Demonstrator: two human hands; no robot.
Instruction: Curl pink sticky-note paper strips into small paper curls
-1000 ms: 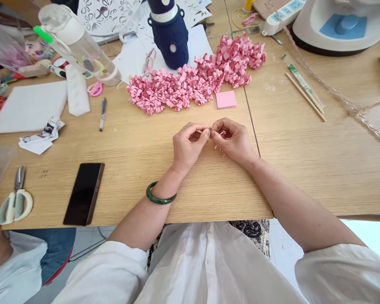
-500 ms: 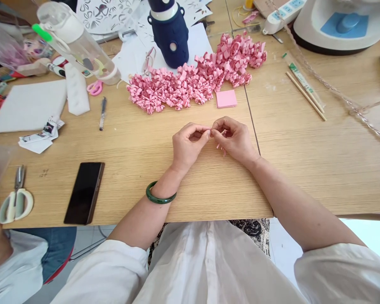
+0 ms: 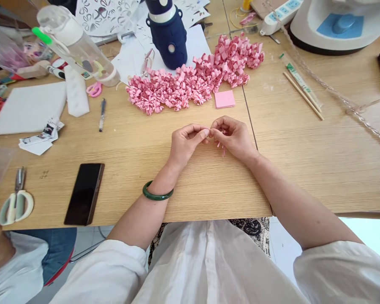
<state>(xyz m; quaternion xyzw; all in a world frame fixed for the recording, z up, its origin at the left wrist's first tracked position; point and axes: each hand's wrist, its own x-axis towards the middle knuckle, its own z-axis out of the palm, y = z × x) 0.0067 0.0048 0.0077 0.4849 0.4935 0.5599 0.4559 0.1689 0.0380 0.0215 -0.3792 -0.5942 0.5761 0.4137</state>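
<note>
My left hand (image 3: 186,142) and my right hand (image 3: 234,136) meet fingertip to fingertip over the wooden table (image 3: 139,152), both pinched on a small pink paper strip (image 3: 222,146) whose ends hang below my right palm. A green bangle (image 3: 156,192) sits on my left wrist. Just beyond my hands lies a square pad of pink paper (image 3: 224,99). Behind it spreads a long heap of curled pink paper pieces (image 3: 193,80).
A black phone (image 3: 84,193) and pale scissors (image 3: 15,202) lie at the left front. A pen (image 3: 102,114), white sheets (image 3: 28,105), a clear bottle (image 3: 76,44) and a navy flask (image 3: 168,31) stand farther back. Wooden sticks (image 3: 302,95) lie right. Another person's sleeve (image 3: 15,266) shows lower left.
My hands stay pinched together on the strip with only tiny finger movement. The view has shifted slightly.
</note>
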